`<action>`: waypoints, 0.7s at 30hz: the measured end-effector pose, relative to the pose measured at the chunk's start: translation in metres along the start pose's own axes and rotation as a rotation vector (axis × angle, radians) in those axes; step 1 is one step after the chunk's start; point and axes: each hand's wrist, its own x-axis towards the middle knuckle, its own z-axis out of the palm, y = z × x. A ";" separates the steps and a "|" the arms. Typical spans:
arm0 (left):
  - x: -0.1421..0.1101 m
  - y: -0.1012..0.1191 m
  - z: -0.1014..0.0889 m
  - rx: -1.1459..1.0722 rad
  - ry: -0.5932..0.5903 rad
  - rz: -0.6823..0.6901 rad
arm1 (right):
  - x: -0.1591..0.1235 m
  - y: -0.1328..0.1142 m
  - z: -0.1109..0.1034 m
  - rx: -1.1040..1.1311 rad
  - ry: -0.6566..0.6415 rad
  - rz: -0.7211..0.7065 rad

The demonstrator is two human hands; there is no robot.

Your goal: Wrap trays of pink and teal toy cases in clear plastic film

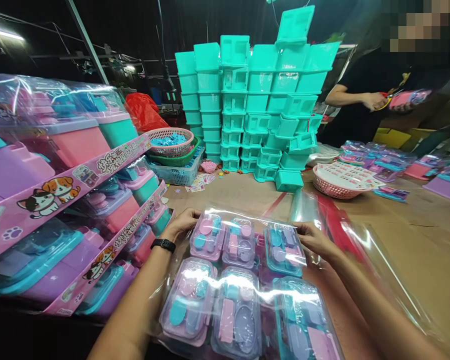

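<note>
A pack of several toy boxes (243,250) with clear lids lies in front of me, pink, teal and purple pieces showing through. Loose clear plastic film (255,292) covers the pack and shines in the light. At the pack's far left corner, my left hand (183,223) has its fingers closed on the film; a black band is on that wrist. My right hand (317,239) grips the film at the far right corner, its fingertips partly hidden by glare. The film reaches past the pack's sides toward both forearms.
Wrapped packs in printed pink trays (97,172) are stacked at left. Teal plastic bins (234,102) stand piled at the back, beside a pink basket (172,140) of blue pieces. Another basket (332,187) holds printed sheets. At right, a person (363,100) holds scissors (384,101).
</note>
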 end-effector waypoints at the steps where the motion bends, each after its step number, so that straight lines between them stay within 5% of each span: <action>1: 0.000 0.000 0.000 -0.003 -0.004 -0.002 | 0.000 0.000 0.000 0.005 -0.003 0.002; 21: 0.011 -0.011 -0.016 0.036 -0.004 -0.073 | 0.001 0.004 -0.001 -0.007 0.004 -0.037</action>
